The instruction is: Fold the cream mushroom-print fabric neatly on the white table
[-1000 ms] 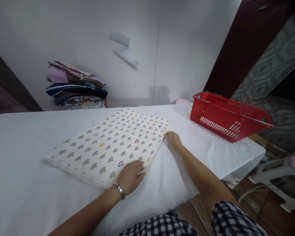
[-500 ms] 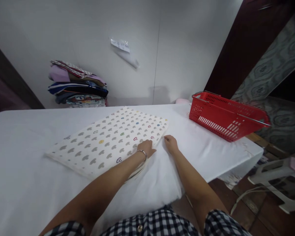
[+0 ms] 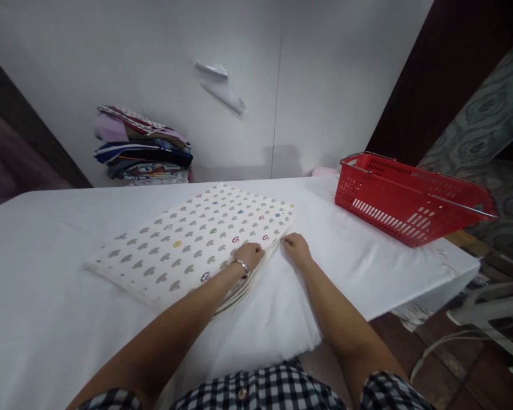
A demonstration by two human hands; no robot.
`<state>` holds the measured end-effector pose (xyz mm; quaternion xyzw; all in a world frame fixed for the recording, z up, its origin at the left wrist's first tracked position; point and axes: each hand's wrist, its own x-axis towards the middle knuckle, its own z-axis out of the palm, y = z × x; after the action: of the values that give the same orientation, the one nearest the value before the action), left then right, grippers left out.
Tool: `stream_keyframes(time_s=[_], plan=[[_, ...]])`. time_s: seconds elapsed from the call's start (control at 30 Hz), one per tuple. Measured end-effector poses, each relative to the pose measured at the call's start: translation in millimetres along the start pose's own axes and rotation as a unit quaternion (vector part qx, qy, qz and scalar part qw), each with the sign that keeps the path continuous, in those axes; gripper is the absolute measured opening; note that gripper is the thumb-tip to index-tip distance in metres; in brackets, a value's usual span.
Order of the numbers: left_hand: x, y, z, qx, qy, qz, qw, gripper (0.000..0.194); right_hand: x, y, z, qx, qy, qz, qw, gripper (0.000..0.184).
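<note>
A folded off-white fabric point(image 3: 188, 239) with a grey and coloured mouse-head-like print lies on the white-covered table point(image 3: 38, 245). Several layers show along its near edge. My left hand point(image 3: 248, 254), with a bracelet at the wrist, is closed on the fabric's near right edge. Just to the right, my right hand point(image 3: 297, 249) is closed in a pinch at the fabric's right edge, close to the right corner. Its fingertips partly hide what they grip.
A red plastic basket point(image 3: 389, 196) with metal handles stands at the table's right end. Folded clothes point(image 3: 143, 148) are stacked by the wall at the back left. A white plastic stool point(image 3: 491, 313) and a pale cable are on the floor at the right.
My left hand has shifted slightly left, with its fingers more curled, and more of the layered near edge shows. My right hand has barely moved. The view has turned a little.
</note>
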<state>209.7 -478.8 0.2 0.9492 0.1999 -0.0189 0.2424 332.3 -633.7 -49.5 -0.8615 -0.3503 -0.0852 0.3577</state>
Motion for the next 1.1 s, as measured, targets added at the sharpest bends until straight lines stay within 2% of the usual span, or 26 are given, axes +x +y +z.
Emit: stream_keyframes(time_s=[0.23,0.33,0.43,0.5,0.63,0.77,0.83,0.93,1.1], plan=[[-2.7,-1.1,4.2,0.002,0.040,-0.019,0.999,0.022,-1.6,-8.2,-2.0,-0.028,-0.004,0.011,1.000,0.018],[-8.7,-0.1,6.8,0.010,0.052,0.009,0.999,0.019,-1.5,-12.3,-2.4,-0.050,-0.022,0.014,0.998,0.016],[-15.1,3.2,9.5,0.026,0.062,0.067,0.996,0.024,-1.2,-14.0,-2.2,-0.065,-0.036,0.011,0.997,0.018],[-18.0,6.6,10.6,0.047,0.054,0.096,0.993,0.030,-1.2,-14.1,-2.0,-0.070,-0.043,0.012,0.997,0.020],[-18.7,13.2,11.3,0.092,0.017,0.108,0.990,0.039,-1.5,-14.0,-2.0,-0.073,-0.051,0.022,0.996,0.022],[-15.7,16.4,13.9,0.126,0.010,0.122,0.984,0.034,-1.5,-14.3,-2.5,-0.066,-0.053,0.016,0.996,0.022],[-13.8,17.1,16.2,0.138,0.019,0.125,0.982,0.029,-1.2,-14.1,-2.6,-0.063,-0.052,0.015,0.997,0.022],[-10.0,17.7,18.5,0.149,0.027,0.116,0.982,0.034,-0.7,-13.1,-2.3,-0.061,-0.049,0.014,0.997,0.023],[-1.0,15.2,14.0,0.123,0.025,0.074,0.989,0.022,-0.3,-11.1,-1.0,-0.064,-0.049,0.017,0.997,0.022]])
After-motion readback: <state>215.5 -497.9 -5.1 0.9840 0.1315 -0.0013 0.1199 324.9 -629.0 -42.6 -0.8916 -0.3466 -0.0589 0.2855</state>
